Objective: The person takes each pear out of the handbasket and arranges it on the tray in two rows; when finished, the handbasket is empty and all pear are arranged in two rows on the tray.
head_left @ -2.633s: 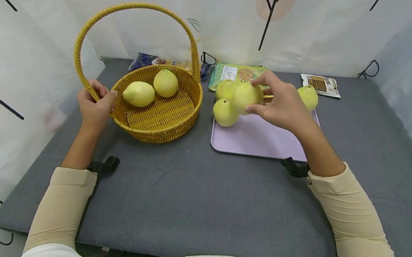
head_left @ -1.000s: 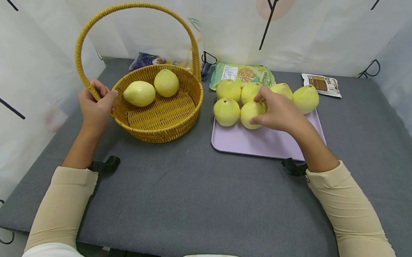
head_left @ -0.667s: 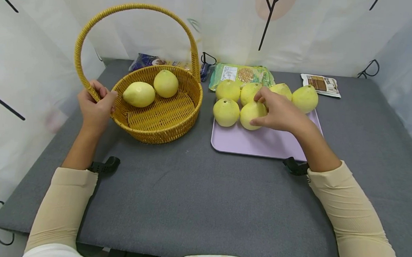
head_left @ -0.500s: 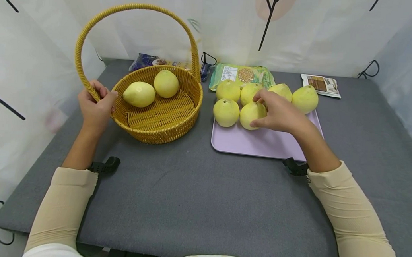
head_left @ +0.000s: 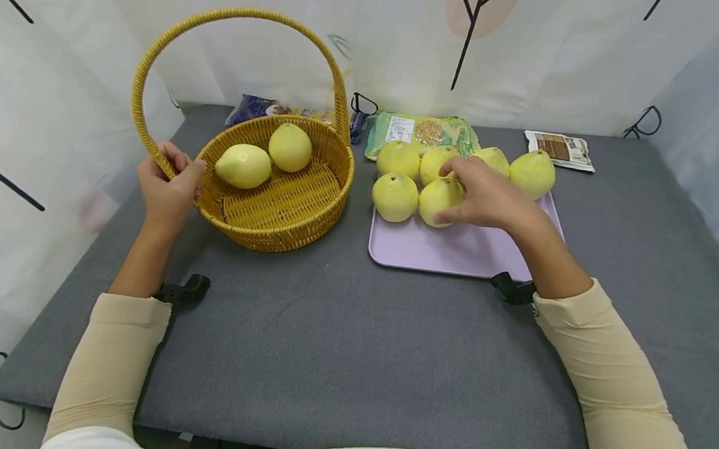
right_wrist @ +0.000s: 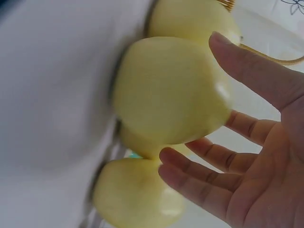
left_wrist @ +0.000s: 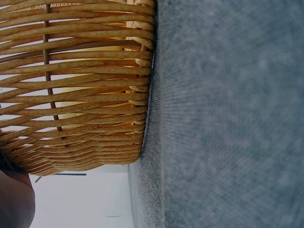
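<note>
In the head view my left hand point(head_left: 169, 187) grips the base of the handle of the yellow wicker basket point(head_left: 271, 229). Two pale yellow pears point(head_left: 290, 147) lie in the basket. Over at the lilac tray point(head_left: 432, 254), my right hand point(head_left: 493, 198) is around a front-row pear point(head_left: 439, 202), thumb on the near side and index finger at the far side. In the right wrist view the fingers look loose and fairly straight about that pear point(right_wrist: 171, 90), with a gap to the palm; one fingertip is hidden behind it. Several other pears point(head_left: 395, 196) stand close together on the tray.
Behind the tray lies a green food packet point(head_left: 431, 132). A brown and white packet point(head_left: 561, 149) sits at the back right, and a dark blue packet point(head_left: 251, 109) behind the basket. A patterned curtain point(head_left: 404, 40) hangs at the grey table's point(head_left: 326, 347) back edge.
My right hand has lowered a pear onto the front row of the tray. Since then the thumb and index finger have spread slightly wider. The left hand and basket have stayed put.
</note>
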Demonstrator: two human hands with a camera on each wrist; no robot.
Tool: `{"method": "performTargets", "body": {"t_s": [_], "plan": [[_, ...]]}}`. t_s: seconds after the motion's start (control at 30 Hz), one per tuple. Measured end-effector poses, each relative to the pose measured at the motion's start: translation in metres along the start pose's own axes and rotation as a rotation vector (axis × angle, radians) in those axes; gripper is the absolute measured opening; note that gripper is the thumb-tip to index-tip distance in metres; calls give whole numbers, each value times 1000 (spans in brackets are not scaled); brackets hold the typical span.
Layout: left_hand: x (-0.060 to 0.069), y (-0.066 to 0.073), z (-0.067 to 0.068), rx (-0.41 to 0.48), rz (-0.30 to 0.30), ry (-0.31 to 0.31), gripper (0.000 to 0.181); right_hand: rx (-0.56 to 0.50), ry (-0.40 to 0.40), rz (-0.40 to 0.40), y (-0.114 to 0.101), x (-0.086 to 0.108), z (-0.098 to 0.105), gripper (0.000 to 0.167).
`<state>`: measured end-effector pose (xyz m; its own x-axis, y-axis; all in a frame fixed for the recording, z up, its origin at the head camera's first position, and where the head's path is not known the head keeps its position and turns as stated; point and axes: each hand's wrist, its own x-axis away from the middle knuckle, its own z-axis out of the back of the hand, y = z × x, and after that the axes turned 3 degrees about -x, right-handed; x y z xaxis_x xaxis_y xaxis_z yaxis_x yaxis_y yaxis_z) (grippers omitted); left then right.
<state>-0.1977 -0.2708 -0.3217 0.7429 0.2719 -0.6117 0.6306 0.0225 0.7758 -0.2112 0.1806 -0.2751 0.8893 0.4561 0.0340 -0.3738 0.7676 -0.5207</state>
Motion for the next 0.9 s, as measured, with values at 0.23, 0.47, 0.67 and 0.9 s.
{"method": "performTargets", "body": {"t_s": [0.23, 0.47, 0.67, 0.9], "plan": [[0, -1, 4, -16, -4, -2, 30, 44, -3, 45, -42, -18, 8, 56], [0, -4, 8, 2, -5, -3, 30, 155, -76, 160, -108, -65, 0, 50], [1, -4, 7, -10, -19, -4, 30, 277, -175, 260, -158, -113, -25, 53], [0, -3, 5, -11, -13, -12, 30, 427, -238, 340, -192, -153, -59, 59]]}}
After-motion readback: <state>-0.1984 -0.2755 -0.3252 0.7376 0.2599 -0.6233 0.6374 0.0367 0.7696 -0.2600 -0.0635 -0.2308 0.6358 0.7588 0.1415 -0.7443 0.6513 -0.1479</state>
